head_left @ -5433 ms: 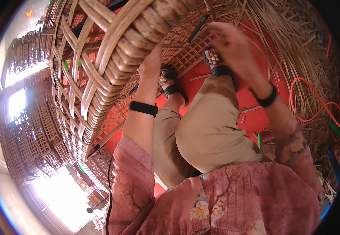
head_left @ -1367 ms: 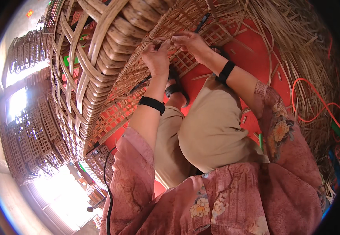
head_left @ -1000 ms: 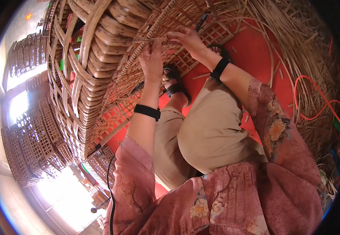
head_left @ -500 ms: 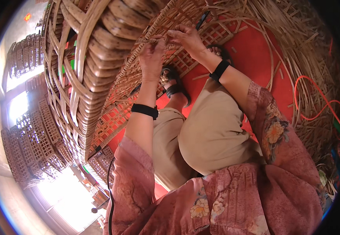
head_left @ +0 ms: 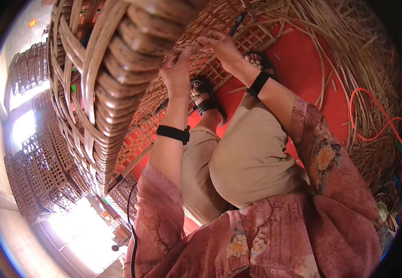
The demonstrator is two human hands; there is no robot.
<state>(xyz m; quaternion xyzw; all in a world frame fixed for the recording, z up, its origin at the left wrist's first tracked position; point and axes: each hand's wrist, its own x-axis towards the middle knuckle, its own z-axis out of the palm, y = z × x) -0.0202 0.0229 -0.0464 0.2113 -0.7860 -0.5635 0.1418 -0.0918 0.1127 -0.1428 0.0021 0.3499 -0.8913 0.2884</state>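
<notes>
A large woven basket (head_left: 127, 69) of brown strips, its thick braided rim nearest me, fills the upper left. Behind that rim, against the open lattice weave, are both my hands. My left hand (head_left: 176, 74) is closed, its fingertips partly hidden at the weave. Just right of it, my right hand (head_left: 222, 50) pinches thumb and forefinger together by the same weave. Whatever lies between the fingers of either hand is too small to make out. A dark, slim tool-like piece (head_left: 238, 22) shows beyond my right hand.
Long loose strips (head_left: 349, 41) pile up at the right, with short offcuts on the red floor (head_left: 298, 60). An orange cord (head_left: 372, 104) loops there. My sandalled feet (head_left: 205, 99) rest beside the basket. More lattice-woven pieces (head_left: 43, 171) stand at the left near bright openings.
The near basket rim has shifted slightly down and right in view. My left hand has drawn a little left from my right, widening the gap between them.
</notes>
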